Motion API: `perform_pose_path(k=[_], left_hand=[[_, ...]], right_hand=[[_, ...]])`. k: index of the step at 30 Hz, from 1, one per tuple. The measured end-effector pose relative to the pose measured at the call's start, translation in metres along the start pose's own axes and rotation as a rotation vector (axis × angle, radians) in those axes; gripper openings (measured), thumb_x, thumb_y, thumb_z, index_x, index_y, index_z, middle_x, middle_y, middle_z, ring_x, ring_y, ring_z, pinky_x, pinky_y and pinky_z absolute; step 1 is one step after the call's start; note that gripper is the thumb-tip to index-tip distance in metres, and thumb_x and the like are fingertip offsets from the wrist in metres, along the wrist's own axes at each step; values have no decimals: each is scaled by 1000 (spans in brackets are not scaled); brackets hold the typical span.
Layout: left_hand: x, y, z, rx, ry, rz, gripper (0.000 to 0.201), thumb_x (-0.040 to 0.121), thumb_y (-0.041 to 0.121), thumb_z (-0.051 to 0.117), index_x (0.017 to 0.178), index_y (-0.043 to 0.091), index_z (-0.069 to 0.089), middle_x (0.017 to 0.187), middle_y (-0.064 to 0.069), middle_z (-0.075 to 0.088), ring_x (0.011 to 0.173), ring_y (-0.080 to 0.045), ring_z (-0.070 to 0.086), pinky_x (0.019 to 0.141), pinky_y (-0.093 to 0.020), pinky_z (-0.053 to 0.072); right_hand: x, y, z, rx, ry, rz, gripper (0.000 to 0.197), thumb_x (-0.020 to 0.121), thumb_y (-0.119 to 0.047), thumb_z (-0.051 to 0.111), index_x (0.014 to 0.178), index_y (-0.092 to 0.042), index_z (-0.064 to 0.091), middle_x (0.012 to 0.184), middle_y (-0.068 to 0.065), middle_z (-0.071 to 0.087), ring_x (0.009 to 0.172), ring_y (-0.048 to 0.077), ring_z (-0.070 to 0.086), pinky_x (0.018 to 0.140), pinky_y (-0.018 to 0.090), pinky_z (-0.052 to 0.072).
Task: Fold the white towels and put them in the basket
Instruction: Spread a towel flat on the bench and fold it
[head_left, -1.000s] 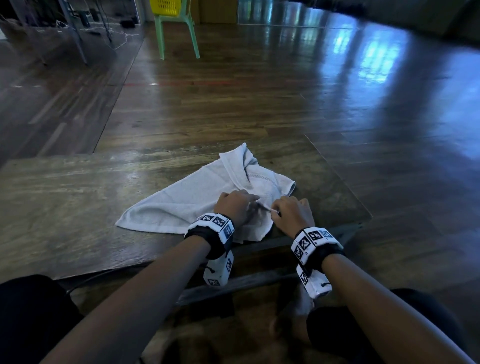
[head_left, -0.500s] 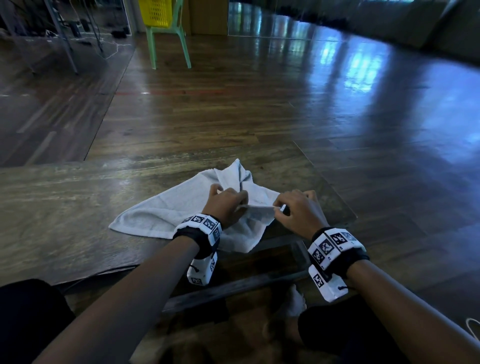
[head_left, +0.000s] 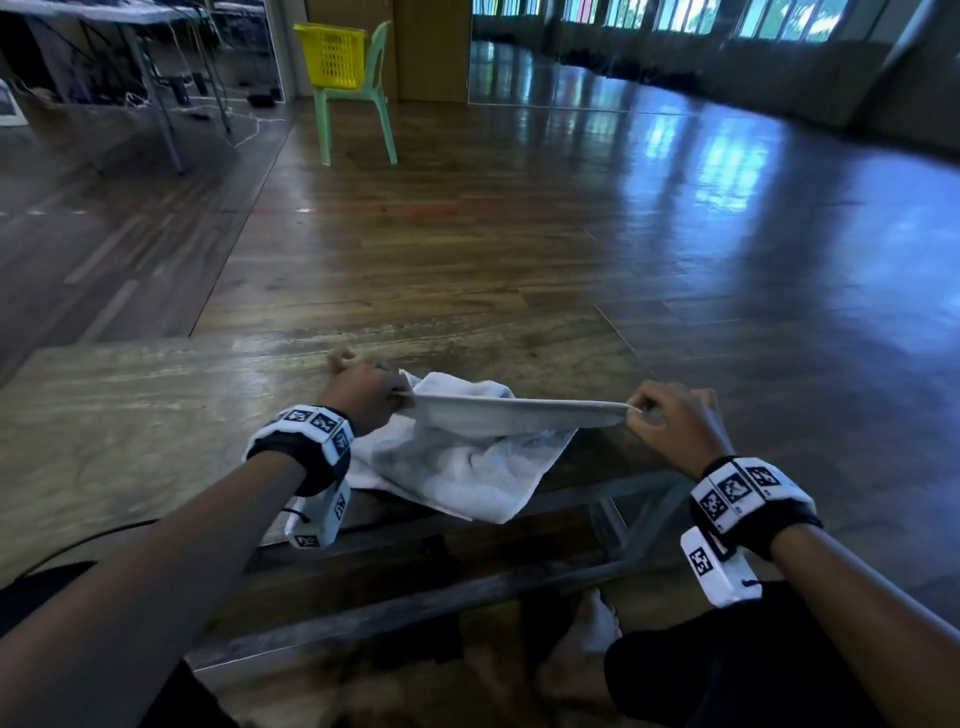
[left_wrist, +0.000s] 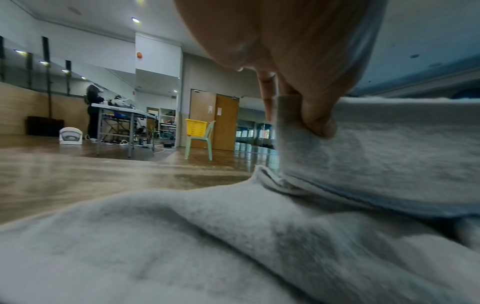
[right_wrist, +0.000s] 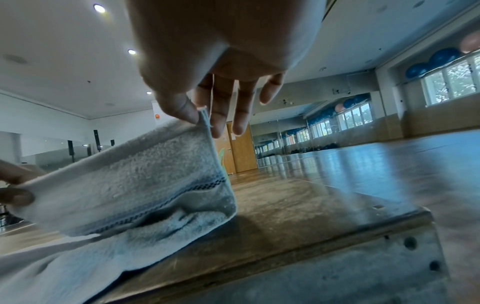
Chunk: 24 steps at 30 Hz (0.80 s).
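A white towel (head_left: 467, 457) lies bunched on the low wooden table (head_left: 130, 415), near its right front corner. My left hand (head_left: 400, 395) pinches one corner of its upper edge and my right hand (head_left: 636, 413) pinches the other, with the edge stretched taut between them just above the table. The left wrist view shows thumb and finger clamped on the towel (left_wrist: 363, 164). In the right wrist view the thumb and forefinger pinch the towel's (right_wrist: 130, 181) corner, the other fingers hanging loose. A yellow basket (head_left: 335, 54) sits on a green chair far across the floor.
The green chair (head_left: 363, 109) stands on the glossy wooden floor well beyond the table. A folding table (head_left: 130, 31) with cables under it is at the far left, a person (left_wrist: 92, 111) beside it. The table's metal frame (head_left: 597, 499) shows below the front edge, above my knees.
My hands have moved apart, the right one to the right, pulling the towel's edge out taut and lifting it. The towel has gathered toward the right front corner. The head view tilted up.
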<state>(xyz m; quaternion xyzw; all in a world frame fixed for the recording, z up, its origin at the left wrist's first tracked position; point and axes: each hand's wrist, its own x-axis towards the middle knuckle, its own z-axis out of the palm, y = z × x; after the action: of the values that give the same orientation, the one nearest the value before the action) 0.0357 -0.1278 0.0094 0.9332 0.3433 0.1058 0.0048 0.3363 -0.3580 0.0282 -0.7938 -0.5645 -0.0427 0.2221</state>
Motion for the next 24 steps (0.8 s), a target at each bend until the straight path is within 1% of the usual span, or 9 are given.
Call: perform_pose_path(k=[4, 7, 10, 12, 15, 18, 19, 22, 24], left_hand=[[-5, -17, -20, -49, 31, -81, 15, 91, 33, 55, 91, 27, 69, 100, 4, 66, 111, -16, 51, 92, -37, 18], [-3, -21, -43, -191, 42, -128, 21, 90, 32, 59, 92, 17, 73, 95, 1, 70, 97, -19, 60, 75, -27, 20], [-2, -32, -74, -269, 154, -178, 20, 85, 41, 63, 88, 24, 74, 89, 4, 72, 93, -17, 62, 92, -36, 34], [-2, -38, -105, -320, 193, -193, 31, 80, 53, 61, 90, 27, 74, 89, 3, 73, 90, -17, 62, 94, -44, 41], [-7, -42, -165, -383, 282, -148, 50, 70, 74, 55, 86, 30, 74, 79, 10, 73, 77, -11, 64, 78, -37, 47], [-15, -48, -231, -395, 398, -107, 7, 77, 53, 63, 71, 51, 64, 63, 36, 62, 62, 10, 58, 63, -27, 47], [-19, -48, -254, -381, 439, -118, 12, 79, 45, 65, 69, 53, 63, 64, 35, 63, 64, 9, 58, 66, -27, 49], [-34, -46, -320, -342, 520, -67, 8, 83, 32, 66, 81, 39, 68, 80, 6, 72, 74, -12, 65, 76, -37, 55], [-50, -43, -362, -295, 545, -23, 12, 83, 32, 68, 73, 39, 67, 77, 4, 71, 71, -10, 64, 73, -37, 54]], right_hand=[[3, 2, -5, -2, -17, 40, 11, 84, -22, 63, 76, -25, 55, 79, -5, 63, 77, 14, 54, 74, 21, 13], [15, -8, -12, 14, -26, 35, 9, 83, -22, 62, 76, -22, 57, 80, -5, 63, 78, 15, 56, 80, 26, 18], [39, -19, -28, 86, -3, 48, 11, 78, -21, 64, 70, -22, 56, 73, -5, 62, 73, 16, 57, 83, 34, 36], [57, -33, -48, 159, 17, 22, 14, 76, -17, 64, 67, -23, 55, 68, -6, 61, 68, 16, 58, 74, 38, 48], [82, -63, -93, 259, 67, -54, 7, 79, -4, 63, 74, -5, 58, 70, 1, 58, 65, 12, 51, 65, 20, 41], [97, -97, -151, 279, 146, -195, 5, 81, 1, 61, 78, -2, 58, 76, 6, 60, 67, 5, 50, 58, 6, 38], [101, -108, -170, 274, 165, -235, 5, 82, -1, 61, 79, -5, 59, 77, 4, 61, 69, 5, 52, 58, 8, 39], [112, -138, -225, 258, 231, -329, 7, 83, -4, 61, 79, -10, 59, 77, 2, 60, 72, 8, 53, 62, 15, 39], [115, -156, -261, 256, 295, -386, 9, 82, -4, 62, 77, -10, 58, 78, 5, 61, 73, 15, 55, 65, 22, 41]])
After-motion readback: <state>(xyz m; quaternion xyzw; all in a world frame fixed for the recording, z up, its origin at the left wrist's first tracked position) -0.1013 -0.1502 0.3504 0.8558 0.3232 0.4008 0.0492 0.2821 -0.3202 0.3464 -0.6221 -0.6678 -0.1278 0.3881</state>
